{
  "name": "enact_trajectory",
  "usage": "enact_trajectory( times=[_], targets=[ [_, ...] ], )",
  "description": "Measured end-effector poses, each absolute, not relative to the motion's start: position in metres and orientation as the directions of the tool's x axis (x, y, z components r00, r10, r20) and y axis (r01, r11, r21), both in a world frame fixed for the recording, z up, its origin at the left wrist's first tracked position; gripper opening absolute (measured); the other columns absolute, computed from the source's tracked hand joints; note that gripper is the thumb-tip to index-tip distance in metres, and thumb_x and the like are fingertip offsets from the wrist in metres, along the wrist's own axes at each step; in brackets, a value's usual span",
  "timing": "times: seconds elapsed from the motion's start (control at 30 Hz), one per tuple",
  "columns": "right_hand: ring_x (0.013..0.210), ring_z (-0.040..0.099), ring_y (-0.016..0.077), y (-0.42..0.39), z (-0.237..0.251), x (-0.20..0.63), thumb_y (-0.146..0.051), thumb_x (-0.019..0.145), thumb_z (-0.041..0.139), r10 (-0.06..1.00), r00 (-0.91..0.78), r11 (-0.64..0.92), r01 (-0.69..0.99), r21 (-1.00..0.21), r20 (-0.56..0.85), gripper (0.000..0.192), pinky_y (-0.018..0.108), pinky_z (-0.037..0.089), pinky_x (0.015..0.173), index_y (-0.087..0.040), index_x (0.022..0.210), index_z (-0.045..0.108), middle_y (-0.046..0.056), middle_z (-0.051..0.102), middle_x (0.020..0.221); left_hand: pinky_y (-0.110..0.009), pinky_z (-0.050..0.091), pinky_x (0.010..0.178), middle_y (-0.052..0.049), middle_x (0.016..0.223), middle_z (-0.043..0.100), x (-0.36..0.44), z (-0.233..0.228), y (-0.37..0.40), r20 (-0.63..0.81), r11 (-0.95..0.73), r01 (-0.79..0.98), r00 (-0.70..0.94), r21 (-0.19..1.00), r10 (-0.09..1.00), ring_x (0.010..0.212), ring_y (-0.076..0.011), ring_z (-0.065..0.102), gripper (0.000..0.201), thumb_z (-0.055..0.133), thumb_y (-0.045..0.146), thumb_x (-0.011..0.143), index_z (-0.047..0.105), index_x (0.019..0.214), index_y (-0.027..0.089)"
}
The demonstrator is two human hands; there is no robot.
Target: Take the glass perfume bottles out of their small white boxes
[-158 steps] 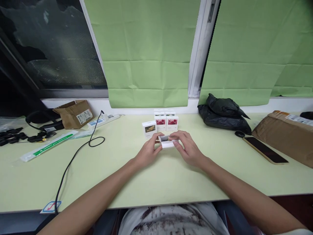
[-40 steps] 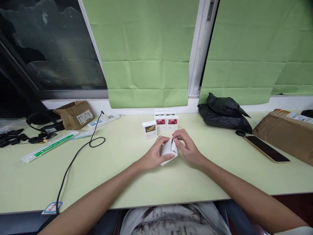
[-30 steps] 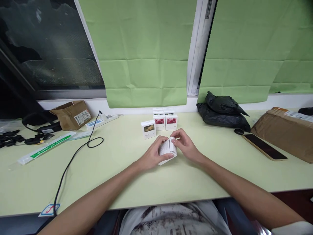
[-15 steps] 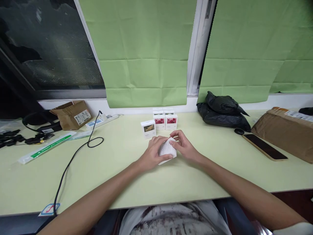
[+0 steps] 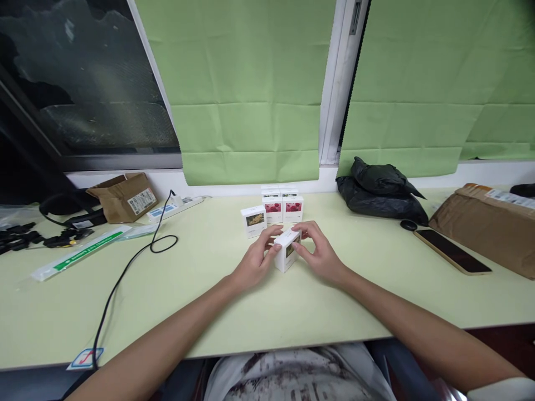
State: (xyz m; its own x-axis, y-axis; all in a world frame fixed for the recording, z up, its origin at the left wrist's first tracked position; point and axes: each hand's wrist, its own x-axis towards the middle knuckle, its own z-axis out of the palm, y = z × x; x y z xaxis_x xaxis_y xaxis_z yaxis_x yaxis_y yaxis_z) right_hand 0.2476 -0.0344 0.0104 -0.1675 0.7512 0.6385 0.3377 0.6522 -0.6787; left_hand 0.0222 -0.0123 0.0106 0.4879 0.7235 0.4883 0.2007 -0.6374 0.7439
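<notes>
A small white box [image 5: 283, 257] with a dark picture on one face stands upright on the table, turned at an angle. My left hand [image 5: 256, 260] holds its left side, thumb at the near top edge and fingers behind. From the right, my right hand [image 5: 320, 252] has its thumb against the picture face, the other fingers curled round the far side. Just beyond, a similar white box with a yellowish picture [image 5: 254, 221] stands alone. Beside that one, white boxes with red pictures [image 5: 293, 210] form the front of a close group of several boxes.
To the right are a black plastic bag [image 5: 380, 192], a phone [image 5: 453, 252] and a large brown parcel [image 5: 485, 225]. On the left lie an open cardboard box [image 5: 123, 197], a black cable [image 5: 121, 278], a power strip [image 5: 178, 206] and a green-and-white packet [image 5: 81, 253].
The box in my hands has gone from tilted, with a printed text face showing, to upright on the table with its picture face turned right. Both hands have shifted their grip.
</notes>
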Motion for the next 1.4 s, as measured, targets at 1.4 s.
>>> enact_trajectory(
  times=[1.4],
  targets=[
    [0.114, 0.064, 0.0276, -0.029, 0.009, 0.254, -0.042, 0.106, 0.052, 0.733, -0.228, 0.675, 0.360, -0.644, 0.642, 0.026, 0.045, 0.050, 0.098, -0.033, 0.120, 0.071, 0.007, 0.070, 0.123, -0.045, 0.050, 0.106, -0.009, 0.129, 0.062, 0.017, 0.015, -0.002, 0.689, -0.819, 0.315, 0.442, 0.480, 0.574, 0.124, -0.0232, 0.059, 0.017, 0.050, 0.028, 0.108, 0.067, 0.110, 0.026]
  ],
)
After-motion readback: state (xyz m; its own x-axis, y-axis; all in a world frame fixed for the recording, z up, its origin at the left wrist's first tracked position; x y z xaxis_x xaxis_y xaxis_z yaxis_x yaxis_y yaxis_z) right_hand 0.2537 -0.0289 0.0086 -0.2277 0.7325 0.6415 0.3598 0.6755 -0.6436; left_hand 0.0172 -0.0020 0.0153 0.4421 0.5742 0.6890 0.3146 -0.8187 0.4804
